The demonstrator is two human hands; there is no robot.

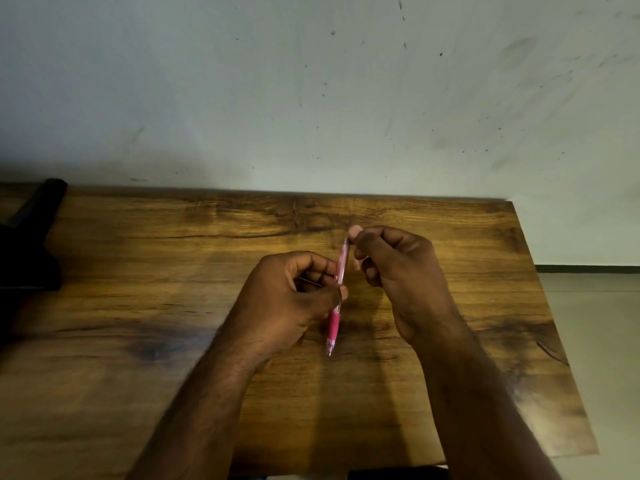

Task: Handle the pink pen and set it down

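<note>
Above the wooden table (138,306), the left hand (284,303) pinches a pink pen (337,296) mid-barrel; the right hand (398,268) pinches its twelve-o'clock end, tip toward six o'clock.

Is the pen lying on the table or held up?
Held up: the left hand and right hand grip the pen above the table.

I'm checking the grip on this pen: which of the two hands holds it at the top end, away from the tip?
The right hand: it pinches the pink pen's upper end, while the left hand grips mid-barrel.
</note>
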